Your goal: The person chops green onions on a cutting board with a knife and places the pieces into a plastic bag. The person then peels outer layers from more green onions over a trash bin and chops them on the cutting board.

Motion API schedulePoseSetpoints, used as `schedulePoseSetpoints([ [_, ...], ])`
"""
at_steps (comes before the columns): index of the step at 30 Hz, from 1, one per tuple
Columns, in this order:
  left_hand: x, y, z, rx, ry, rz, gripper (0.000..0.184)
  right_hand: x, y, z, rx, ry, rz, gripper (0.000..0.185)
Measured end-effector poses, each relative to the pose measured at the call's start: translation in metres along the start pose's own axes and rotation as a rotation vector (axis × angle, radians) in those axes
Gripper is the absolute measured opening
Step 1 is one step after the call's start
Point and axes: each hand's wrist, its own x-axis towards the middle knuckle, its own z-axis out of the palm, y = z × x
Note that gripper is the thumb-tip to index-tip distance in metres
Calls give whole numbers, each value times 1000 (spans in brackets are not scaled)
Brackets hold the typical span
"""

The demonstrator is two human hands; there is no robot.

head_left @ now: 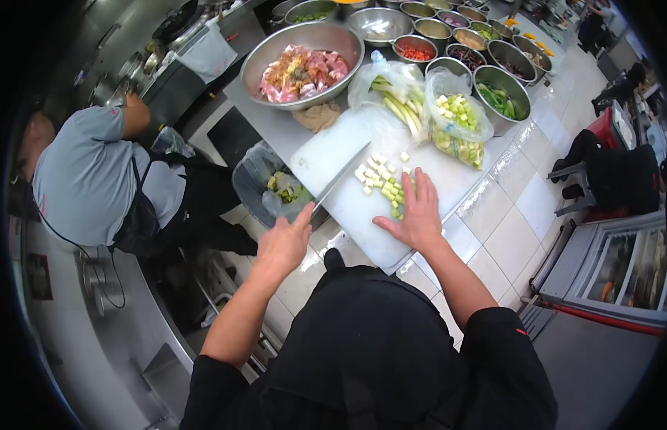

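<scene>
My left hand is closed around the handle of a kitchen knife, its blade pointing away over the white cutting board. Spread flat with the fingers apart, my right hand rests on the board at the right of some chopped pale green and white stalk pieces. Its fingers are beside the pieces. Behind them lies a clear plastic bag with long green stalks. To its right stands a plastic bag of chopped pieces.
A large steel bowl of seasoned raw meat stands at the back left. Several metal containers, one with green peppers, line the far side. A lined bin is below the board's left edge. A co-worker stands at the left.
</scene>
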Motion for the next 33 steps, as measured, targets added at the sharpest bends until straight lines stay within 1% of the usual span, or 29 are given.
schedulePoseSetpoints([
  [4,0,5,6,-70,-93,75,51,14,-14,14,24,42,32,109],
  [8,4,4,8,-198,-92,180,50,27,-31,25,1,115,51,106],
  [10,12,-1,6,-278,-136,204,51,35,-39,27,-46,129,47,104],
  [11,18,-4,4,-318,-165,215,52,39,-43,28,-50,126,69,95],
  [12,20,-11,5,-355,-197,227,53,39,-44,32,-56,140,75,92],
  [13,24,-19,4,-344,-167,269,56,42,-43,36,-64,159,79,89],
  [14,29,-25,1,-416,-263,215,56,45,-43,39,-70,177,79,86],
  [15,33,-27,-10,-485,-361,161,57,47,-44,40,-72,186,87,79],
  [16,37,-30,-17,-552,-458,106,57,49,-46,42,-94,189,95,79],
  [17,42,-38,-12,-717,-531,56,54,50,-48,45,-117,189,104,79],
  [18,48,-47,-9,-869,-638,54,61,52,-50,45,-139,183,111,79],
  [19,50,-50,-9,-941,-677,35,54,54,-56,42,-148,180,122,73],
  [20,50,-56,-8,-1019,-712,10,48,55,-57,44,-141,182,140,71],
  [22,60,-71,7,-1164,-836,3,44,60,-58,53,-111,178,146,66],
  [23,60,-74,12,-1211,-830,10,41,63,-59,59,-126,239,159,51],
  [26,65,-80,17,-1170,-855,63,41,72,-54,67,-88,253,174,42],
  [27,65,-83,18,-1180,-848,72,40,75,-56,69,-94,322,165,30],
  [30,68,-88,25,-1161,-891,82,40,82,-53,69,-91,363,149,22],
  [33,72,-84,25,-1189,-924,77,41,91,-46,68,-18,407,118,16],
])
